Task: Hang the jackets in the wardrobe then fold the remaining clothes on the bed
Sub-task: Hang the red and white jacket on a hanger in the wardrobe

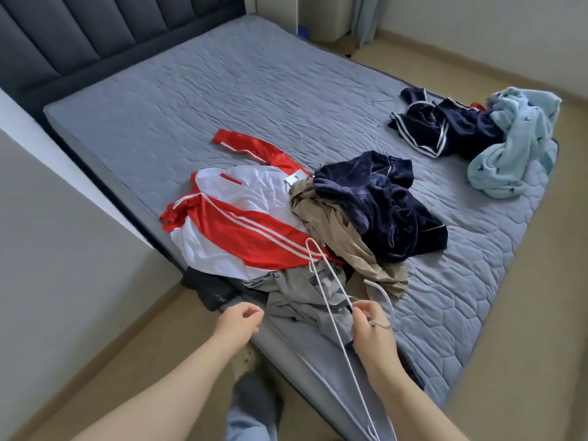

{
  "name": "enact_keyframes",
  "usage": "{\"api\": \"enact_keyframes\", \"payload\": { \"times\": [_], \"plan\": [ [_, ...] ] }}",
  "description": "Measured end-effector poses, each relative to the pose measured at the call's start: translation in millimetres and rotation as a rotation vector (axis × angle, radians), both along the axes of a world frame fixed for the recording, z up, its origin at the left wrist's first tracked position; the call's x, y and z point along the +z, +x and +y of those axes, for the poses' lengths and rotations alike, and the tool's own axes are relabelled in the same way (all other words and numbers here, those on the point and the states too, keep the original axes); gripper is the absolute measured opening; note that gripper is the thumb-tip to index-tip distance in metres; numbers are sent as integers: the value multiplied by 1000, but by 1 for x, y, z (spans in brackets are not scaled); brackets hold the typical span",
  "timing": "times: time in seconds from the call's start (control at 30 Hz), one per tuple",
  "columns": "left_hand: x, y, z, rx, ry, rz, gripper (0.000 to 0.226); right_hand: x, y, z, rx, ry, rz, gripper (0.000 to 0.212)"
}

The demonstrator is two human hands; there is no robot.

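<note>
A red and white track jacket lies spread near the bed's left edge. Beside it sit a tan garment, a dark blue velvet garment and a grey garment at the near corner. My right hand grips white wire hangers near their hooks, above the grey garment. My left hand hovers over the bed's near edge with loosely curled fingers, holding nothing. A second navy garment with white stripes and a light blue fleece lie at the bed's far right.
The grey quilted mattress fills the middle, with a dark padded headboard at the left. A dark garment hangs over the bed's near corner. A grey wall stands close on my left. Beige floor runs around the bed.
</note>
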State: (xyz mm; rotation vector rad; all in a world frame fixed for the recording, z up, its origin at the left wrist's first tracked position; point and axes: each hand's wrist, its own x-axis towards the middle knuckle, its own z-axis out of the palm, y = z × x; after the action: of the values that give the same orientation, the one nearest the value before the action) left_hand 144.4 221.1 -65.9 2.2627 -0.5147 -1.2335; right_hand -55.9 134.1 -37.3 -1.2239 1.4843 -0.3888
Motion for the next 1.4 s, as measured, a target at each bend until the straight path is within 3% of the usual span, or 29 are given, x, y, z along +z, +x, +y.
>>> {"api": "enact_keyframes", "payload": {
  "times": [0.2,0.43,0.57,0.67,0.77,0.83,0.97,1.1,1.23,1.4],
  "plan": [
    [-59,116,-69,269,57,148,14,-23,116,-55,-42,-41,14,26],
    [-149,235,-132,446,191,126,20,-81,233,-113,149,-156,183,26],
    [-198,281,-138,732,289,95,49,-129,261,-122,182,-97,268,22],
    [-230,310,-137,947,273,229,60,-155,267,-116,216,-56,309,22],
    [-252,332,-136,921,300,337,45,-170,275,-108,235,-31,333,22],
    [-260,339,-136,821,277,259,39,-172,280,-103,219,0,317,21],
    [-235,339,-135,773,169,123,36,-169,289,-95,179,16,282,24],
    [-179,326,-131,934,-87,373,33,-140,301,-94,247,18,234,22],
    [-90,285,-119,891,-338,547,27,-97,300,-82,377,-27,179,14],
    [3,205,-97,713,-432,598,30,-41,272,-53,627,-130,58,75]
  ]
}}
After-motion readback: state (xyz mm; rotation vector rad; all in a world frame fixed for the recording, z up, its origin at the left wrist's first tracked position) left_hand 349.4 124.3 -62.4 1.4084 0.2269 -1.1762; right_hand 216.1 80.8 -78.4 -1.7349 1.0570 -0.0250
